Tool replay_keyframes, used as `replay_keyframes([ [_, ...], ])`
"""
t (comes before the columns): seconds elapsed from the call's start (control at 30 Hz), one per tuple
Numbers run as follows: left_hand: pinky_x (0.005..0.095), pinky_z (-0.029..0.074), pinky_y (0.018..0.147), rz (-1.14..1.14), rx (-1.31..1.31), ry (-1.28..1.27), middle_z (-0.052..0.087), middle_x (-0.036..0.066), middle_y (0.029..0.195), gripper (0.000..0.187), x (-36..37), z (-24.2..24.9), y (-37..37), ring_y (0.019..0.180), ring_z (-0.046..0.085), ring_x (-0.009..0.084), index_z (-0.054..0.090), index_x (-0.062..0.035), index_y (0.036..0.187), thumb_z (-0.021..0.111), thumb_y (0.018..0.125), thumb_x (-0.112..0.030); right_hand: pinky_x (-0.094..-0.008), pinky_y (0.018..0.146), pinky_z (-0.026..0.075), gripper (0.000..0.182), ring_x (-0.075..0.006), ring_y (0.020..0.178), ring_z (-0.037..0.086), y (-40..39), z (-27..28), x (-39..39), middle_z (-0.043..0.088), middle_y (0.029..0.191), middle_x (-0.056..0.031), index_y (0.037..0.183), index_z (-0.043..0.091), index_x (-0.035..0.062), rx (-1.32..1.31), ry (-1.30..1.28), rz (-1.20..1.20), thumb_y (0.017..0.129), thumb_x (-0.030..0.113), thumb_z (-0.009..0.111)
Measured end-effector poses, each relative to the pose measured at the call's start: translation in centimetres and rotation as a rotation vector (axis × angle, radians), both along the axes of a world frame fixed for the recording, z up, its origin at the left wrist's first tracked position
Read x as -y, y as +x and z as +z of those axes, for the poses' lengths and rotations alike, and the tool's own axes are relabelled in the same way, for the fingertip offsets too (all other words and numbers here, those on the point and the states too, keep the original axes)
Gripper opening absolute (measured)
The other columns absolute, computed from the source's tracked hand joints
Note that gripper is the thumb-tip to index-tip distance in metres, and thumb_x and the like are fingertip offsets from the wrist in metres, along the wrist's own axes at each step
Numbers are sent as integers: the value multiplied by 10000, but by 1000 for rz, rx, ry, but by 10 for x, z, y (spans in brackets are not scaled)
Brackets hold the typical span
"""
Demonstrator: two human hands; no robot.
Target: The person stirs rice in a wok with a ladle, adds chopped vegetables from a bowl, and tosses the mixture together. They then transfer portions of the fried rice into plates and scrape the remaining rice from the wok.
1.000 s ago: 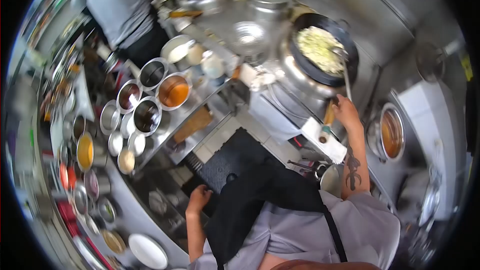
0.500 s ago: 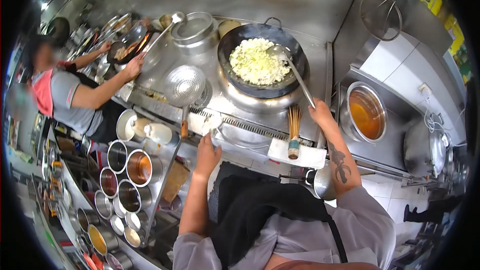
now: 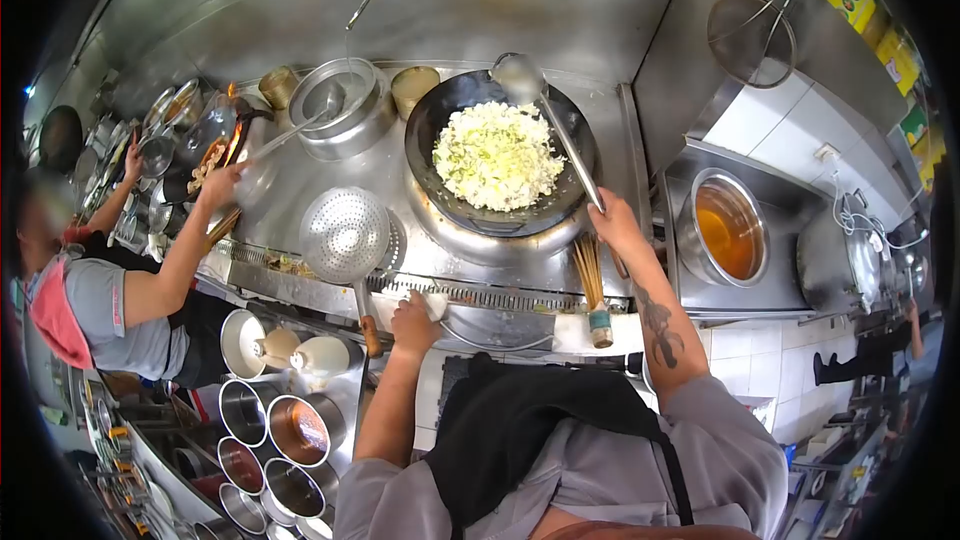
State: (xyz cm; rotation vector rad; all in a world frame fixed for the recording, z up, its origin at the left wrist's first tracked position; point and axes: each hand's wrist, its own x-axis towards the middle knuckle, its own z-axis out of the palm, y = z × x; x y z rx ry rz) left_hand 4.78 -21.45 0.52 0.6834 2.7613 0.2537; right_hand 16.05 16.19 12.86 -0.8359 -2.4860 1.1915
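The right hand (image 3: 615, 222) is closing its fingers around the end part of a long-handled metal ladle (image 3: 570, 150). The ladle's bowl is staying out over the far right part of a dark wok (image 3: 426, 112), just beside the heap of pale chopped food (image 3: 498, 155); whether it is touching the wok's wall, I cannot tell. The left hand (image 3: 412, 325) is reaching onto a white cloth (image 3: 436, 304) at the stove's front edge, its fingers partly bent; whether they are gripping it, I cannot tell. A perforated skimmer (image 3: 345, 230) is lying beside this hand. In my judgement, the ladle is being stiff and bowl-heavy, so holding the handle's end is giving good reach but demanding a firm wrist. The loaded wok is looking heavy and perhaps hot, with an oily rim; the cloth is seeming soft and light, easy to pinch anywhere.
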Motion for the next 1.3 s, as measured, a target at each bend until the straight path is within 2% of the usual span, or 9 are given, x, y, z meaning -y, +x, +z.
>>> replay_keyframes([
  [0.23,440,482,822,18,146,376,524,318,1042,599,19,-26,-25,918,572,440,442,56,1190,678,684,-162,-345,555,468,194,-206,579,579,-34,-3,6,601,709,-140,970,549,-29,-105,96,107,853,120,592],
  [0.3,414,484,817,28,235,428,572,234,1062,518,23,-43,-42,913,601,363,471,43,1191,602,713,-106,-258,391,380,184,-72,426,442,-50,5,28,490,604,-6,1028,557,8,-11,-489,42,894,134,571],
  [0.4,355,505,805,402,1163,1266,587,100,1033,453,21,-1,-43,929,604,237,479,21,1205,503,752,1,-278,400,378,131,-95,426,450,-77,-22,21,467,580,-4,913,550,15,59,-385,99,898,145,565],
  [0.5,381,522,789,413,1273,1401,591,102,1026,450,16,36,-42,928,606,230,489,11,1196,493,746,23,-293,406,378,146,-101,435,463,-80,-27,26,487,598,-19,889,559,7,85,-152,155,899,153,561],
  [0.67,406,537,738,560,1439,1407,635,150,972,385,-10,47,-44,783,640,263,485,4,1168,567,874,-231,-423,603,465,207,-384,677,612,-66,-35,34,604,713,-219,947,556,-28,-163,319,152,864,161,578],
  [0.77,400,539,710,462,1556,1460,630,160,957,448,-48,50,-43,813,644,276,496,-6,1151,456,911,-382,-426,667,472,232,-397,791,619,-57,6,38,614,808,-251,1006,559,-23,236,-147,89,858,154,583],
  [0.87,413,533,702,480,1598,1397,611,161,898,556,-84,58,-41,803,635,307,494,-32,1136,354,898,-515,-373,660,482,271,-268,758,641,-18,1,32,628,826,-203,1070,554,-10,-31,234,87,851,142,601],
  [1.07,546,496,741,655,1636,1398,569,125,921,555,-161,41,-49,852,591,346,497,-83,1030,313,885,-585,-346,689,489,348,-332,781,635,68,53,35,638,931,-200,1153,528,-22,21,-17,93,837,96,614],
  [1.3,417,517,668,870,1434,1359,564,83,961,384,-175,46,-50,850,554,246,520,-98,1050,509,860,-431,-462,641,513,376,-375,768,634,87,45,40,597,903,-251,1230,446,-31,541,695,163,881,108,467],
])
